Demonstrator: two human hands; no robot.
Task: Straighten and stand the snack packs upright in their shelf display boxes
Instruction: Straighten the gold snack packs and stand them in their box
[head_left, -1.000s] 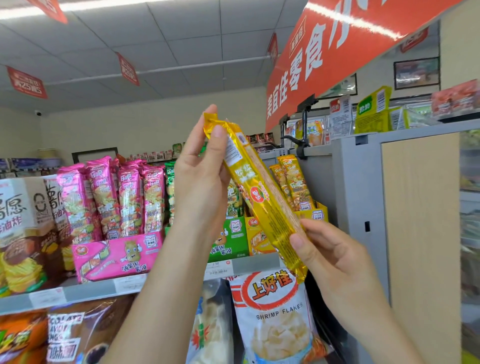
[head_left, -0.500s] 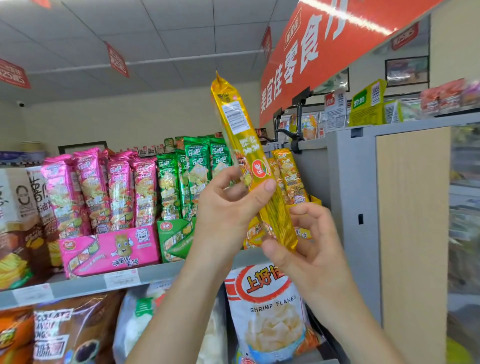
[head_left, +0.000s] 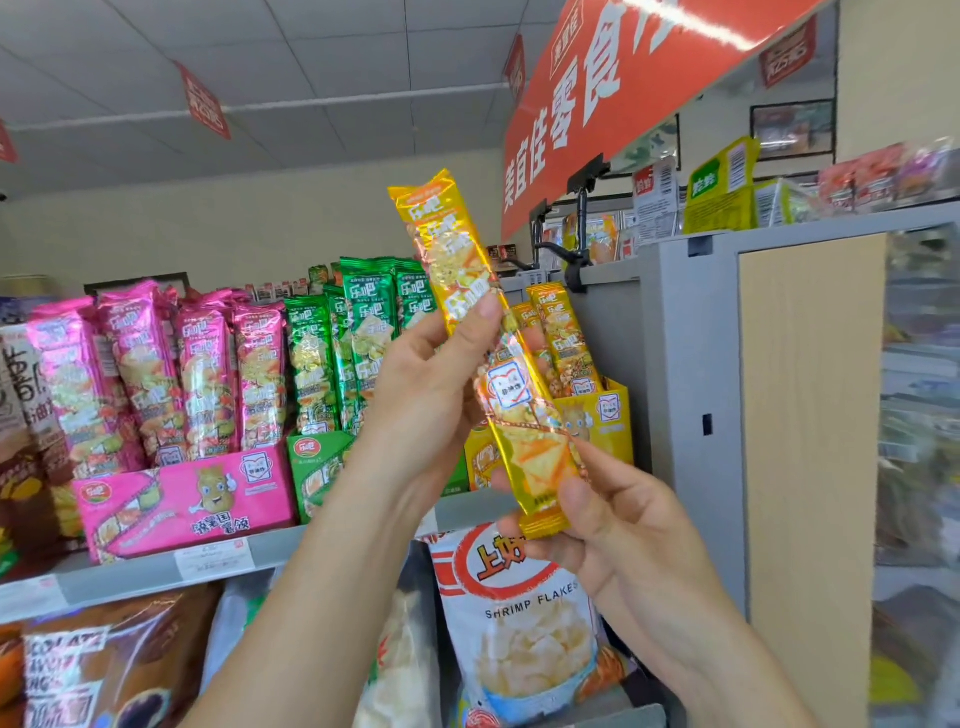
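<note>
Left grip (head_left: 426, 395) and right grip (head_left: 618, 525) pinch a long, shiny yellow snack pack (head_left: 452, 249), top leaning left.

Illumination: bright, even and diffuse, from overhead. A white glare streak crosses the top of the red banner (head_left: 597, 114). The foil of the yellow pack (head_left: 467, 291) and the pink packs (head_left: 145, 374) carries specular highlights that wash out parts of the print. Shadows are soft; the darkest zone lies beneath the shelf (head_left: 130, 577). Centre sharpness: moderate. The racks at the right edge (head_left: 922, 415) are heavily smeared. Wide-angle distortion bends the ceiling (head_left: 311, 62) lines and tilts the frame margins.
</note>
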